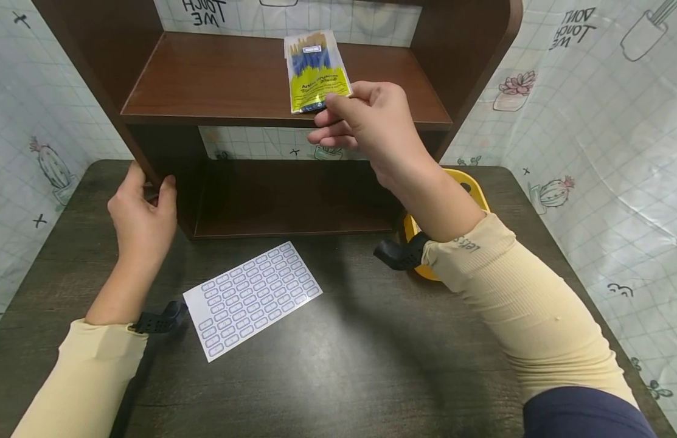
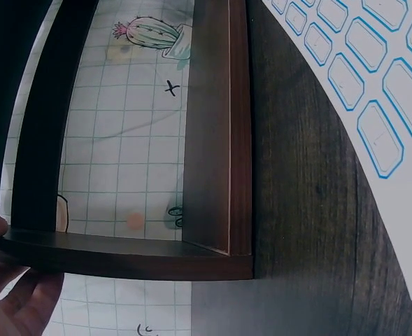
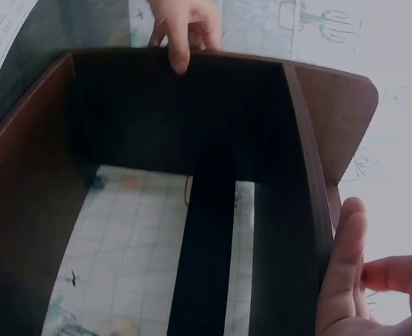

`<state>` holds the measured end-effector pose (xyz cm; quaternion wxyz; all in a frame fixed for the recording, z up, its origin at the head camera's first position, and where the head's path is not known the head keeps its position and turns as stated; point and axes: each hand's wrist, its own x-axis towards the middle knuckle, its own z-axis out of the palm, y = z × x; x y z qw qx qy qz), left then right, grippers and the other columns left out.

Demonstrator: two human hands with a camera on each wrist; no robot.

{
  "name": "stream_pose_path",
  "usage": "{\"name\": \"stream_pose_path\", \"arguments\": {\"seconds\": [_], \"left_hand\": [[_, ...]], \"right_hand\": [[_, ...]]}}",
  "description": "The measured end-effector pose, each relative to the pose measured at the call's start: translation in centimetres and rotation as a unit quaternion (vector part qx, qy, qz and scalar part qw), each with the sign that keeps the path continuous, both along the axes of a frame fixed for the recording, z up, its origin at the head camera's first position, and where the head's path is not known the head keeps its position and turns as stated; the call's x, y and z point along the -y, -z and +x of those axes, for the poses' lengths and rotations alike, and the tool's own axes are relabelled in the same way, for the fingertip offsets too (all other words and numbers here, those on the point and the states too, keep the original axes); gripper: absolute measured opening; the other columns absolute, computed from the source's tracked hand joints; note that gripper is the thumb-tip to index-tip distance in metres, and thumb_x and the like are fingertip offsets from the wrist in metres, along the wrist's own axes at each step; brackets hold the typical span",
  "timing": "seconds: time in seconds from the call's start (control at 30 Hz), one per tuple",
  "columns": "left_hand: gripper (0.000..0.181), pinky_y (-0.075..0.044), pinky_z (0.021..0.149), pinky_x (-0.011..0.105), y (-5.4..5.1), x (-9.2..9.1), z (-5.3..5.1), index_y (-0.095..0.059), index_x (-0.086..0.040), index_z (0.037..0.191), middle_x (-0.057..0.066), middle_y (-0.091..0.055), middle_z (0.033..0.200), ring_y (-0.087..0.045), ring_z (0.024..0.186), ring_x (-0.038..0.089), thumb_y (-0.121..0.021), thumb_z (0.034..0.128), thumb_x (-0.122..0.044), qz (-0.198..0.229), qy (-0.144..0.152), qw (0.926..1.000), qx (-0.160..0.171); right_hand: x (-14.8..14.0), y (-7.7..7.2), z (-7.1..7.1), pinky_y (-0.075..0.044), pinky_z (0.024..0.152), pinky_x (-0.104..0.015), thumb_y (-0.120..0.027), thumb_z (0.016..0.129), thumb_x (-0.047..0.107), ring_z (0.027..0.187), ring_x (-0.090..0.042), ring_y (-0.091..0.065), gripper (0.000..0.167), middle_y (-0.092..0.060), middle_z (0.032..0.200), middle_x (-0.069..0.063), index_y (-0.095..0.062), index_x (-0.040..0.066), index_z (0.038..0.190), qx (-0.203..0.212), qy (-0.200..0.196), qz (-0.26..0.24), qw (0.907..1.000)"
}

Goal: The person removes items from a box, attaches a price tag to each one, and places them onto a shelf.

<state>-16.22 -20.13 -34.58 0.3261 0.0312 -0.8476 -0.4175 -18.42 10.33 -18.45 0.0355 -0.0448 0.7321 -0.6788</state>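
Observation:
A clear packet of paintbrushes (image 1: 316,82) with a yellow printed front and a small white label lies over the upper board of a dark brown shelf unit (image 1: 218,76). My right hand (image 1: 382,131) pinches its lower right corner between thumb and fingers, at the board's front edge. The packet is out of sight in the right wrist view, where the right hand (image 3: 352,294) shows beside the shelf edge. On the other side, my left hand (image 1: 143,210) grips the front edge of the unit's left side panel. The left wrist view shows that hand (image 2: 17,294) with thumb and fingers around the panel.
A white sheet of blue-outlined labels (image 1: 256,298) lies on the dark wooden table (image 1: 294,389) in front of the shelf unit. Behind my right forearm stands a yellow basket (image 1: 472,188), partly hidden. Patterned sheeting (image 1: 606,146) surrounds the table.

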Motion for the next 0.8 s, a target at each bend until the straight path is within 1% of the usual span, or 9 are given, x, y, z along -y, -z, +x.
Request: {"name": "stream_pose_path", "arguments": {"seconds": [0.13,0.2,0.43,0.6,0.8], "left_hand": [[0.025,-0.038,0.072,0.0,0.0,0.0,0.0,-0.066,0.002,0.118,0.023,-0.075,0.107,-0.046,0.076,-0.025,-0.059,0.1026,-0.015,-0.006,0.001,1.0,-0.001],[0.025,-0.037,0.072,0.001,0.0,0.0,0.0,-0.066,0.003,0.119,0.024,-0.075,0.107,-0.046,0.078,-0.027,-0.059,0.1031,-0.015,-0.007,0.002,1.0,0.0],[0.026,-0.038,0.071,0.0,0.0,0.0,0.1,-0.066,0.003,0.12,0.023,-0.076,0.109,-0.046,0.078,-0.028,-0.058,0.1035,-0.016,-0.003,0.002,1.0,0.004],[0.025,-0.038,0.072,-0.001,0.1,0.0,0.0,-0.066,0.003,0.119,0.024,-0.075,0.109,-0.047,0.078,-0.028,-0.058,0.1034,-0.016,-0.005,0.005,1.0,0.002],[0.026,-0.038,0.073,0.0,0.2,0.0,0.0,-0.065,0.003,0.118,0.025,-0.075,0.107,-0.046,0.079,-0.028,-0.058,0.1031,-0.016,-0.003,0.002,1.0,0.004]], "right_hand": [[-0.7,0.2,0.0,-0.062,0.065,-0.024,-0.061,0.105,0.013,0.061,-0.016,-0.074,0.036,-0.07,0.075,-0.007,-0.061,-0.003,0.137,-0.027,-0.01,0.054,0.9981],[-0.9,0.3,0.0,-0.062,0.064,-0.024,-0.06,0.105,0.013,0.061,-0.015,-0.073,0.037,-0.069,0.075,-0.006,-0.059,-0.003,0.139,-0.038,-0.016,0.068,0.9968],[-1.9,0.9,0.2,-0.063,0.064,-0.026,-0.061,0.104,0.011,0.062,-0.016,-0.074,0.037,-0.071,0.075,-0.006,-0.06,-0.003,0.138,-0.051,-0.018,0.051,0.9972],[-3.1,1.7,0.9,-0.063,0.065,-0.028,-0.063,0.103,0.011,0.064,-0.018,-0.075,0.032,-0.072,0.077,-0.007,-0.062,-0.002,0.133,-0.083,-0.027,0.042,0.9953],[-4.9,3.1,2.1,-0.062,0.064,-0.029,-0.063,0.102,0.007,0.064,-0.019,-0.075,0.023,-0.073,0.077,-0.007,-0.064,-0.001,0.124,-0.122,-0.047,0.029,0.991]]}}
